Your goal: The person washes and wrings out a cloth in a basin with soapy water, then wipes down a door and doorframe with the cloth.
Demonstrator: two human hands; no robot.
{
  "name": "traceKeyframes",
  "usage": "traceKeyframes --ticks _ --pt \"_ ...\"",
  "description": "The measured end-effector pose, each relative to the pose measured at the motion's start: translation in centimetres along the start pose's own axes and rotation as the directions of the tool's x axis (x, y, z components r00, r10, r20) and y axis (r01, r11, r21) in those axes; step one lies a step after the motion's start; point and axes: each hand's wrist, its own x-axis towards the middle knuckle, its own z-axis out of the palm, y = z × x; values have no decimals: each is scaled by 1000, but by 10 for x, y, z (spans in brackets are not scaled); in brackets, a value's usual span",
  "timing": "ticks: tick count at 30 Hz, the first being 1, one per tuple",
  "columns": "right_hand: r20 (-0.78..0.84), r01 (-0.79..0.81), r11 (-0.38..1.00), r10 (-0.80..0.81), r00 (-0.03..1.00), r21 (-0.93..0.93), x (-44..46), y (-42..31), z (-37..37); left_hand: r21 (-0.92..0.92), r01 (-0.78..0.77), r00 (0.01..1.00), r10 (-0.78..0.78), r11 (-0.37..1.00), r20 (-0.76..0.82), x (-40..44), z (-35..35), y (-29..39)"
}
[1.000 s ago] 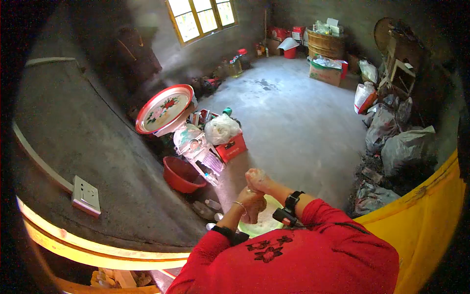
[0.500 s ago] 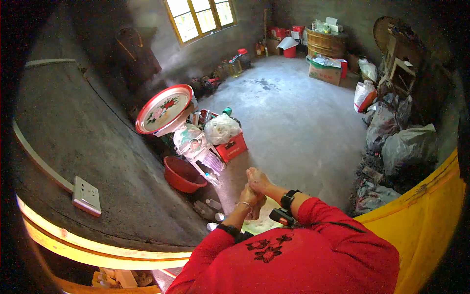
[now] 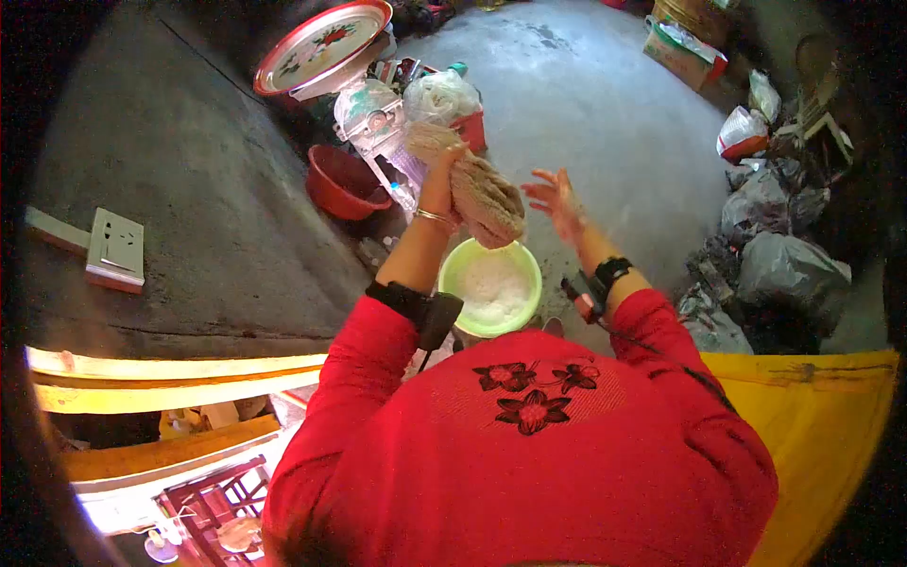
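Observation:
My left hand (image 3: 440, 187) grips a bunched brown cloth (image 3: 487, 197) with a rough texture, its folds hanging to both sides of the hand. My right hand (image 3: 560, 205) is held up just right of the cloth, apart from it, with fingers spread and nothing in them. Below both hands stands a light green bucket (image 3: 487, 330) containing whitish, sudsy-looking water (image 3: 493, 286). The cloth's lower end hangs over the far rim of the bucket.
At the left are a red basin (image 3: 333, 194) and a white machine (image 3: 367, 115) topped by a floral tray (image 3: 326, 47). Plastic bags (image 3: 784, 274) line the right side. Beside me are a dark wall with a socket (image 3: 116, 248) and a yellow panel (image 3: 822, 425).
My view has tilted down, bringing the whole bucket into sight. My hands, clenched together before, have separated; the right has opened, and the brown cloth now shows in the left.

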Motion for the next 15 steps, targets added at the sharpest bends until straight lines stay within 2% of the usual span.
traceKeyframes --ticks 3,6,9,12,15 --pt "7 -57 973 56 998 223 -7 12 11 -102 -5 1000 3 995 -20 6 13 8" --pt "87 8 867 -59 994 498 -14 2 53 -168 -48 998 42 985 -39 3 20 5" --pt "170 -86 753 -35 985 652 -31 -28 81 -198 -69 995 54 978 -81 15 14 -6" --pt "334 -193 816 -1 942 545 -22 -15 73 -224 -96 992 75 970 -100 8 24 -9" --pt "273 118 885 -263 925 450 -42 -19 93 -157 -234 958 200 959 -203 34 9 -13"
